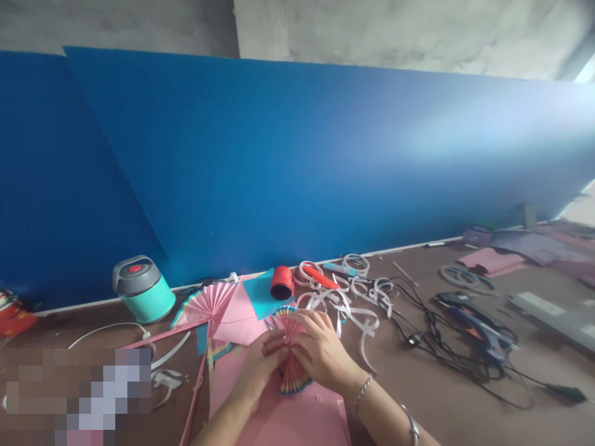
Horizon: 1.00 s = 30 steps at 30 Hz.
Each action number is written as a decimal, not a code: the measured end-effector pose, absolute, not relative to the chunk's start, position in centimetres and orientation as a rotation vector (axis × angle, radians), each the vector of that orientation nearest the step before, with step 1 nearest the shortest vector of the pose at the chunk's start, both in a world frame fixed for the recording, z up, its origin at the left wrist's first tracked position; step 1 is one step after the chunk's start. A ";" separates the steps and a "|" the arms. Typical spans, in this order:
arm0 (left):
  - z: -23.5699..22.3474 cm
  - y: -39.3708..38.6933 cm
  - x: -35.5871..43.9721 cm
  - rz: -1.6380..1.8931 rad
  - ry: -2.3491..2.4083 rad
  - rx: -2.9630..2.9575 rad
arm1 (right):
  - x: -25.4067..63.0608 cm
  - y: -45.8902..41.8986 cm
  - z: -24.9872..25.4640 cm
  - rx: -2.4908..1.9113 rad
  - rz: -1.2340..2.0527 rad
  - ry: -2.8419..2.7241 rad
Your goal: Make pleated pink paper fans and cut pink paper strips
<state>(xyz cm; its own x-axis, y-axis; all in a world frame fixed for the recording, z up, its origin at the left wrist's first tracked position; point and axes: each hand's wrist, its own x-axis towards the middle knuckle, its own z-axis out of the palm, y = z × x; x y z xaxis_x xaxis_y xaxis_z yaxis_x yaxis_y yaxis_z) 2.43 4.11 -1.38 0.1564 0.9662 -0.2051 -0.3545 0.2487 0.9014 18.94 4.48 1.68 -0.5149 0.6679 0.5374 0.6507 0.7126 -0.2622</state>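
Plainly, both hands (292, 356) hold a folded fan (295, 376) (no lettering legible).

no readable text, no legible label or brand, no numbers or signs

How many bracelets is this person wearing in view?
2: a chain bracelet nearest the right hand, and a smooth bangle farther up that forearm.

Craft workspace: cluttered brown table (418, 396), folded paper fans (211, 305), paper strips (346, 303), concrete wall (372, 31).
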 end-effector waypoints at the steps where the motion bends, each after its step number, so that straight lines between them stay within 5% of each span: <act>1: -1.4 4.1 2.4 1.111 0.941 0.821 | 18.9 4.5 1.7 -0.991 0.029 -2.294; 30: -0.8 4.2 2.0 1.005 1.059 0.883 | 20.0 5.0 1.8 -0.986 -0.029 -2.279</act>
